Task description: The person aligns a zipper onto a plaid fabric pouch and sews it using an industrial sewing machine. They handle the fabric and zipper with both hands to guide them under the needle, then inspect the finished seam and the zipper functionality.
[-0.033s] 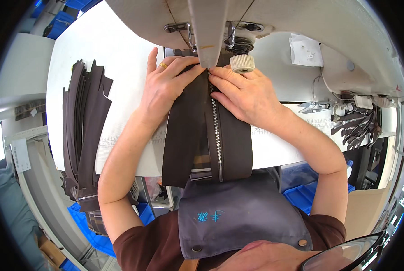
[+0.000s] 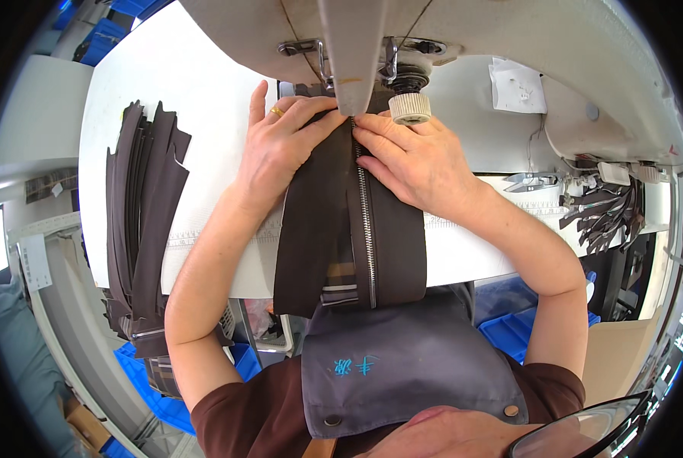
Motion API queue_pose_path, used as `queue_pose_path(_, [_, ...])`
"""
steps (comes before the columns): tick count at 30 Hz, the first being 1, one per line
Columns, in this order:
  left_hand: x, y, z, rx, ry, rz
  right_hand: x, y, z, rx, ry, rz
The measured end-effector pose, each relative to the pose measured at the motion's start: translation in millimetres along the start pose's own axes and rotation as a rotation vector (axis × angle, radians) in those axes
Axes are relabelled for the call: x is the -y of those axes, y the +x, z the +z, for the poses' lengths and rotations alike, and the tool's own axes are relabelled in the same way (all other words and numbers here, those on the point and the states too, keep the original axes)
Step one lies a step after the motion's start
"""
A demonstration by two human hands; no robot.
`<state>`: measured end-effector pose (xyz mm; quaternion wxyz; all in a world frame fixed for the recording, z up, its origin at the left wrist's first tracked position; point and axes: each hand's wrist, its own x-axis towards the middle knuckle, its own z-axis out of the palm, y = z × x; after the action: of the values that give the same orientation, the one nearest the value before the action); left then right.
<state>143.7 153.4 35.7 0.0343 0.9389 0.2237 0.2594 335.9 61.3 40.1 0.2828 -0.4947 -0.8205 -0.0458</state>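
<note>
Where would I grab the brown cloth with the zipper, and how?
Probably at the near end of the brown cloth, from the person's side, pinching both sides of the zipper. That end is wide and reaches the edge of the table, while the left hand, right hand and sewing machine crowd the far end.

Head-worn view — facing down, near (wide fisheye)

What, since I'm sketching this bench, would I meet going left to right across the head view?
Long dark fabric strips, left hand, silver zipper, right hand, metal tool, bunched dark pieces.
</note>
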Motion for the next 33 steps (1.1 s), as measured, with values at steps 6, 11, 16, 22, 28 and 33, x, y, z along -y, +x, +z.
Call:
queue_pose_path(6, [-10,-1,-9,0.056,0.05,-0.007,-2,-1,0,-0.001,0.007,-0.009])
queue_pose_path(11, [-11,-5,-5,0.035,0.101,0.009,-1,0,-1,-0.014,0.015,-0.014])
queue_pose_path(16, [-11,-7,-1,0.01,0.11,-0.008,-1,0,0,-0.026,0.021,-0.021])
queue_pose_path(22, [-11,-7,-1,0.015,0.097,-0.031,-1,0,-1,-0.021,0.02,-0.013])
queue_pose_path(28, [-11,-7,-3,0.043,0.119,-0.023,0,0,0,-0.026,0.023,-0.013])
queue_pose_path(33, [-12,-4,-10,0.103,0.089,-0.02,-1,-1,1,-0.027,0.03,-0.009])
